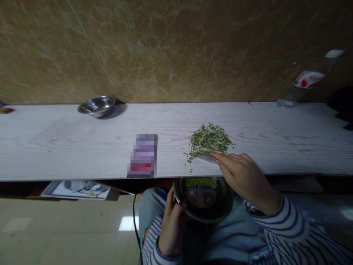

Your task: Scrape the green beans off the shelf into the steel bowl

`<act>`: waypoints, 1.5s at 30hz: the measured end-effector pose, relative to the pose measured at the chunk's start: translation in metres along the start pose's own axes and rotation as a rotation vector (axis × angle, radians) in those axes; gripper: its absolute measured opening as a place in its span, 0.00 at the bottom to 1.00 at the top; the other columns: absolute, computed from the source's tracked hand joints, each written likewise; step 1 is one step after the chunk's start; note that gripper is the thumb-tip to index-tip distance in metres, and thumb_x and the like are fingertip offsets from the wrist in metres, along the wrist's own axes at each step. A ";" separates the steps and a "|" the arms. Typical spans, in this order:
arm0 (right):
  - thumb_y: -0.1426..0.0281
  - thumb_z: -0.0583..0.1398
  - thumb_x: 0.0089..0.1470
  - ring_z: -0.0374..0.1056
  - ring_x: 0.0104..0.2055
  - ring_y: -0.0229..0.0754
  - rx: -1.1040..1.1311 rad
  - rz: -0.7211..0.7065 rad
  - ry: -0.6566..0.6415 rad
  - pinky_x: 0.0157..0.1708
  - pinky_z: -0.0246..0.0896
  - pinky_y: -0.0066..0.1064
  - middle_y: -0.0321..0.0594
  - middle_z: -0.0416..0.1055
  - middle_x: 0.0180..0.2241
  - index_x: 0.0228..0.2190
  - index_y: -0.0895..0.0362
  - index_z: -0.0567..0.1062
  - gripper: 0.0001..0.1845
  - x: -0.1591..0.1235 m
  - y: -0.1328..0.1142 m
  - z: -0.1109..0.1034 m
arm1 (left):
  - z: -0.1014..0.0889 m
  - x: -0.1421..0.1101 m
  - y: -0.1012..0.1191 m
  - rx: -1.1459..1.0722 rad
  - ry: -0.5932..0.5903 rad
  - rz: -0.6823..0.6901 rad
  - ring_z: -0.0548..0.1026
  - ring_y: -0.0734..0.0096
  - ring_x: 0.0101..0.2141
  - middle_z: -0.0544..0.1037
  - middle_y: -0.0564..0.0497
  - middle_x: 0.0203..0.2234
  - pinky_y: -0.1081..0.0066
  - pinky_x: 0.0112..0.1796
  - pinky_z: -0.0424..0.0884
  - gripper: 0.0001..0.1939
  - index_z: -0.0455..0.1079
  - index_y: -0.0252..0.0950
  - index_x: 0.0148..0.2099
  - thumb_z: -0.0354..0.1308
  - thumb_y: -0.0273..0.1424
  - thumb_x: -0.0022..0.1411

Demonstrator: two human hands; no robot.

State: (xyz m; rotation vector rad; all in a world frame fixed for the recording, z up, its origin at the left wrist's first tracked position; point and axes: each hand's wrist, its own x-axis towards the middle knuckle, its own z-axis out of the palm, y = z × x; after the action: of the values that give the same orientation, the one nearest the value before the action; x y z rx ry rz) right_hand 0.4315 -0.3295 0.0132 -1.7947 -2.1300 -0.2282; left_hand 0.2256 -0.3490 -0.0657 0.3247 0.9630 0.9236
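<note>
Small green mung beans lie spread in a loose patch on the white wood-grain table. My right hand pinches a thin, flat grey piece, whose exact kind I cannot make out. Its blade-like edge rests at the near side of the patch. Just below the table's front edge, my left hand grips the rim of a metal bowl over my lap. More mung beans are gathered in the bowl, along the side nearest the table.
A smaller metal bowl stands at the back left by the wall. Left of the beans lies a pixelated rectangular item. A clear plastic bottle stands at the back right, near a dark object. A black cable hangs beside my leg.
</note>
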 end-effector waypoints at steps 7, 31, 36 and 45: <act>0.75 0.50 0.60 0.71 0.39 0.41 0.055 -0.030 0.001 0.38 0.58 0.34 0.43 0.77 0.40 0.48 0.57 0.72 0.17 0.007 -0.005 0.001 | -0.001 -0.002 0.001 -0.010 -0.031 0.014 0.69 0.56 0.51 0.69 0.47 0.56 0.64 0.43 0.70 0.35 0.55 0.44 0.63 0.55 0.25 0.53; 0.76 0.51 0.60 0.70 0.41 0.40 0.137 -0.090 0.013 0.40 0.56 0.35 0.42 0.76 0.40 0.47 0.57 0.72 0.16 -0.001 -0.024 -0.004 | -0.002 -0.005 0.006 0.001 0.030 0.032 0.71 0.57 0.49 0.73 0.46 0.52 0.62 0.44 0.69 0.36 0.55 0.44 0.63 0.56 0.27 0.52; 0.75 0.51 0.60 0.70 0.40 0.41 0.117 -0.087 -0.008 0.39 0.57 0.36 0.44 0.76 0.40 0.48 0.57 0.72 0.17 -0.007 -0.020 -0.003 | -0.003 -0.004 0.004 0.014 0.019 0.032 0.71 0.55 0.49 0.72 0.46 0.53 0.62 0.42 0.70 0.34 0.60 0.44 0.61 0.58 0.28 0.50; 0.76 0.51 0.60 0.70 0.38 0.41 0.060 -0.037 -0.011 0.38 0.54 0.36 0.43 0.76 0.38 0.49 0.59 0.71 0.17 -0.005 -0.021 0.000 | -0.004 -0.002 0.003 0.005 0.031 0.021 0.70 0.57 0.50 0.70 0.47 0.55 0.64 0.42 0.70 0.33 0.58 0.44 0.61 0.57 0.27 0.51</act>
State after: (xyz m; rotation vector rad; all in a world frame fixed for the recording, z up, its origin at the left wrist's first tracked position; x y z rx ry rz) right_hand 0.4119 -0.3377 0.0136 -1.7281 -2.1561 -0.1620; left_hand 0.2204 -0.3494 -0.0644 0.3261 0.9924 0.9480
